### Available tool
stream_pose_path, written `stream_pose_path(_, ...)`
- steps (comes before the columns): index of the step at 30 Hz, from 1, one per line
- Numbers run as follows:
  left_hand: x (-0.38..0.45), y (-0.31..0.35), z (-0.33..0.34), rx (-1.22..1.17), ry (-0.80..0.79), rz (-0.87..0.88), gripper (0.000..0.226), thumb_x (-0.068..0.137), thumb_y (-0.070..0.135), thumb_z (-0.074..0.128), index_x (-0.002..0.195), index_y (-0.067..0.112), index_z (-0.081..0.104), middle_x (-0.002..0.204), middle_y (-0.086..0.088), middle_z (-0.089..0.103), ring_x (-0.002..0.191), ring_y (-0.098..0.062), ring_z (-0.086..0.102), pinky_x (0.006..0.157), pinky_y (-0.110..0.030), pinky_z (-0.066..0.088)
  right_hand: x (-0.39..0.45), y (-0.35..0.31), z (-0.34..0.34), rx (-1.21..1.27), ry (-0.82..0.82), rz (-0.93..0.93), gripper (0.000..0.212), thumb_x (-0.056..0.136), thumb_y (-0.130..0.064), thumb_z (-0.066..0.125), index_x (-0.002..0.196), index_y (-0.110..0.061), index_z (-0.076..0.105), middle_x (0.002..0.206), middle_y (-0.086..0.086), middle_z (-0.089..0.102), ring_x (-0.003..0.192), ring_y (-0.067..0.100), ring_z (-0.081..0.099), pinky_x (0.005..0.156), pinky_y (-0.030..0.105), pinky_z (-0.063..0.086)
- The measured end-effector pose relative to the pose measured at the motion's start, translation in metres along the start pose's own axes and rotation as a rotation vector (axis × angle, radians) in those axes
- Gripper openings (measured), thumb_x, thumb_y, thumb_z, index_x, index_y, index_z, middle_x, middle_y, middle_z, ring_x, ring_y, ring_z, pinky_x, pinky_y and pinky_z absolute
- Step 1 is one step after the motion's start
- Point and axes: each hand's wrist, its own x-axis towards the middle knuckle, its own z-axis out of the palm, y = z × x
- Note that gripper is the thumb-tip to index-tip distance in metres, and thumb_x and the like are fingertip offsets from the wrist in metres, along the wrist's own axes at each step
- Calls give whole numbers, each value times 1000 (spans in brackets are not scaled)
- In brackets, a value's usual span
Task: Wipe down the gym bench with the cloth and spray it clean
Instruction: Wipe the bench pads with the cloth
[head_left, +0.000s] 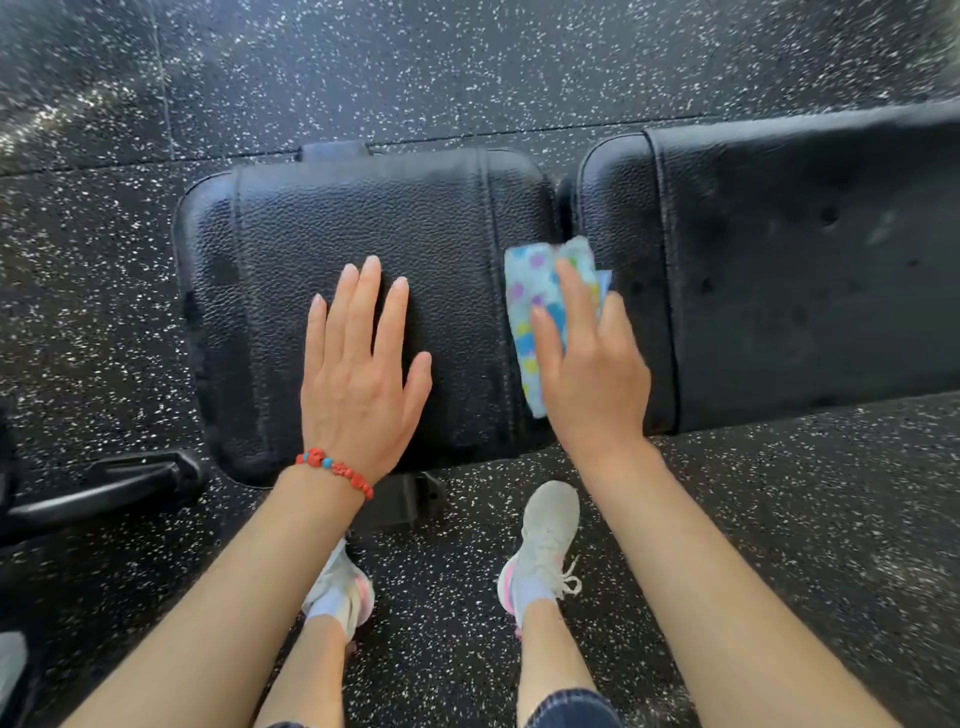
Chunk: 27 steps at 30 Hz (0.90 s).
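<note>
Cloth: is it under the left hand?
No, the cloth lies under the right hand; the left hand rests flat on the bench.

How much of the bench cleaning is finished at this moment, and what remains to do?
Done: hard to judge; the seat pad shows no clear wet streaks. In hand: the right hand presses the patterned cloth onto the seat pad's right edge, at the gap before the long back pad, while the left hand rests flat on the seat. Left: probably the back pad, which shows dark spots. No spray bottle is in view.
</note>
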Motion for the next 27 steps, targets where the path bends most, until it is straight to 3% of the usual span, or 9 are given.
stream_pose_path(4,20,31,6,-29,11,55,52,91,25,41,137,0,39,146,-23,34,136,-37,28,111,-52,18,-26,39,-22,14,106,25,38,92,-29,48,122,-8,57,79,16,54,62,27,53,49,26,42)
stream_pose_path(9,30,49,23,4,-41,56,53,93,28,37,139,2,37,147,-20,32,138,-36,26,112,-52,17,-15,60,-19,-148,112,5,37,91,-26,50,118,-3,60,76,21,55,60,32,54,47,34,48)
stream_pose_path(18,28,46,33,53,-5,71,54,93,30,36,140,4,35,148,-20,32,138,-35,25,113,-49,14,90,52,-5,-167,128,16,43,95,-36,41,133,-16,47,104,20,55,93,34,54,66,40,45)
stream_pose_path(23,29,49,30,56,-15,64,53,93,29,37,139,2,37,147,-21,33,137,-36,27,113,-51,16,49,61,-11,-158,186,-57,37,92,-29,48,120,-8,59,81,20,57,69,33,57,52,38,49)
stream_pose_path(27,30,56,26,36,-17,25,53,92,28,38,137,0,39,146,-23,34,136,-38,28,112,-53,17,-11,79,-22,-199,139,-119,35,93,-28,48,119,-8,61,70,14,53,58,26,52,51,32,49)
